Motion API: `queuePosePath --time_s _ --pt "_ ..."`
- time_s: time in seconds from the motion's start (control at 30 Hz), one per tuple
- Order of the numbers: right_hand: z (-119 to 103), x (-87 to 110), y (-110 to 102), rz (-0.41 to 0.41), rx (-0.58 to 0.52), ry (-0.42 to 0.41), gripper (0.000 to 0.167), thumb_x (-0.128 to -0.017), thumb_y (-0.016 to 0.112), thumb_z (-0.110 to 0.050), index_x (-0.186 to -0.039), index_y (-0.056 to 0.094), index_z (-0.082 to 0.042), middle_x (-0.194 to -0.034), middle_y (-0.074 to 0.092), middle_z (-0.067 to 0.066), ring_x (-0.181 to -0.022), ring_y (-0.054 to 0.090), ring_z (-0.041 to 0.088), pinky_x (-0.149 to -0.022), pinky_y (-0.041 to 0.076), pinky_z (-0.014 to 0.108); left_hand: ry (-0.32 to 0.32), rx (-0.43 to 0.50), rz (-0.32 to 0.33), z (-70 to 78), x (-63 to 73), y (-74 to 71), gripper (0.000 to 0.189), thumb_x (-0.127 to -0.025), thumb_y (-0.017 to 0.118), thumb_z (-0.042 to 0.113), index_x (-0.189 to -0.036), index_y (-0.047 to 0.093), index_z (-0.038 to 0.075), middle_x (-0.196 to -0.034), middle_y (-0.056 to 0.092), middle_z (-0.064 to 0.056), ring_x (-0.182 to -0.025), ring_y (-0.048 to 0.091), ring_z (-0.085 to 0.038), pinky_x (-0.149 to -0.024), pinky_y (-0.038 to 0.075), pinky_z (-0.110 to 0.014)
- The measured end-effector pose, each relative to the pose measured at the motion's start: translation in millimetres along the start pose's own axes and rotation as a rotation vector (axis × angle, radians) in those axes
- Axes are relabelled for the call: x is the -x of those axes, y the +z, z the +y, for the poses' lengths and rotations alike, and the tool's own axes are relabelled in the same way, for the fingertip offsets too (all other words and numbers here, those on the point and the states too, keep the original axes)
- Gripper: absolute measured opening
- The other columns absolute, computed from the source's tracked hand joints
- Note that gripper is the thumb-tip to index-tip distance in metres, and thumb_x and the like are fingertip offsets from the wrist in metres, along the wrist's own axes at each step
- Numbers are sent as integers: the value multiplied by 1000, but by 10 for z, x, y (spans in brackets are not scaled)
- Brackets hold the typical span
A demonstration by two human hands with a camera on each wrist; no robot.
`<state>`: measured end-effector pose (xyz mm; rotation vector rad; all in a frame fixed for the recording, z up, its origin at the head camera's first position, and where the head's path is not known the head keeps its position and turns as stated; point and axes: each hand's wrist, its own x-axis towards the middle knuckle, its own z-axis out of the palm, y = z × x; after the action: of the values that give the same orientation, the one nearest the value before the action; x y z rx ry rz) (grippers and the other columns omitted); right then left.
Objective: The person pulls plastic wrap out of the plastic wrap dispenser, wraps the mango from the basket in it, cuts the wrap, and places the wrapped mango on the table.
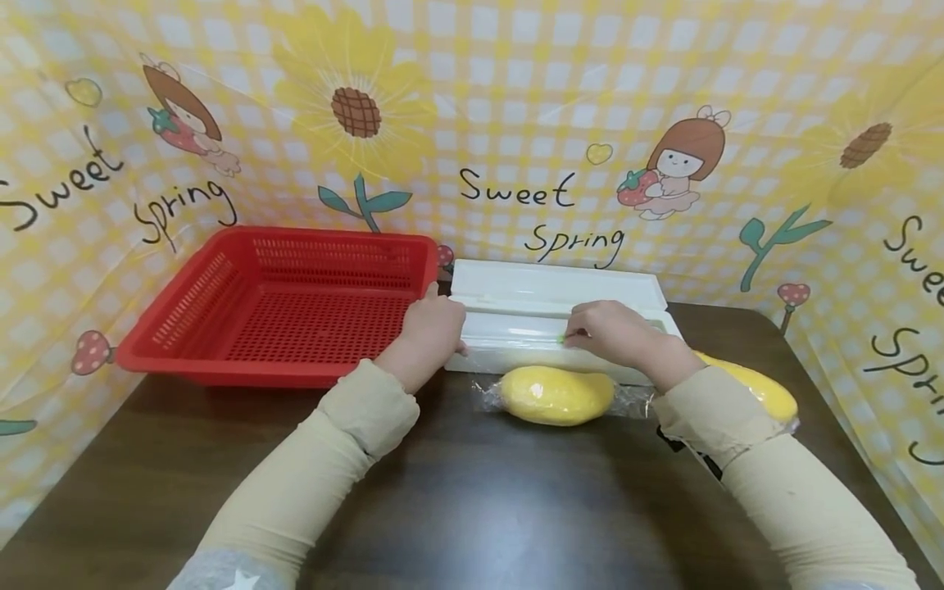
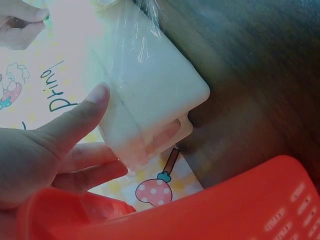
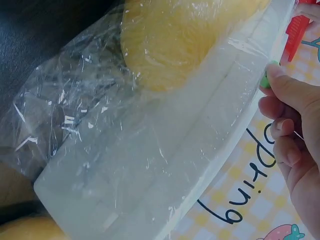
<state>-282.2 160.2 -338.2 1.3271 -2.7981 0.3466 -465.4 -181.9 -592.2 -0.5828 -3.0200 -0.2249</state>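
A long white cling film dispenser (image 1: 483, 359) stands at the back of the table, its lid (image 1: 553, 284) tipped back. At its left end, my left hand (image 1: 428, 334) holds the box with thumb on one side and fingers on the other. My right hand (image 1: 610, 329) pinches a small green slider (image 3: 270, 76) on the dispenser's edge, right of its middle. Directly in front lies a yellow mango-shaped fruit (image 1: 558, 395) in clear film (image 3: 75, 100), loose film sticking out at both ends. The right wrist view shows film running across the box front.
A red plastic basket (image 1: 170, 360) with slotted walls stands left of the dispenser, close to my left hand. Another yellow fruit (image 1: 763, 393) lies at the right, partly behind my right forearm. A dark object (image 1: 673, 441) shows under that forearm. Patterned cloth (image 1: 501, 98) hangs behind the table.
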Motion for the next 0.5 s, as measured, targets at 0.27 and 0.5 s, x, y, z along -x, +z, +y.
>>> queuePosePath --time_s 0.27,0.5 --pt "258 370 -186 -93 48 145 8 -93 74 -7 -86 76 -9 -84 68 -2 -73 63 15 -71 53 40 -44 15 -73 420 383 -703 65 -66 88 65 -104 79 13 -135 60 -21 -139 33 -43 -86 56 -47" --pt "414 587 -218 -85 52 170 4 -92 76 -9 -91 79 -7 -90 72 1 -80 69 21 -73 56 43 32 43 -125 738 701 -1276 61 -73 84 63 -99 78 8 -133 59 -26 -135 37 -45 -89 55 -44"
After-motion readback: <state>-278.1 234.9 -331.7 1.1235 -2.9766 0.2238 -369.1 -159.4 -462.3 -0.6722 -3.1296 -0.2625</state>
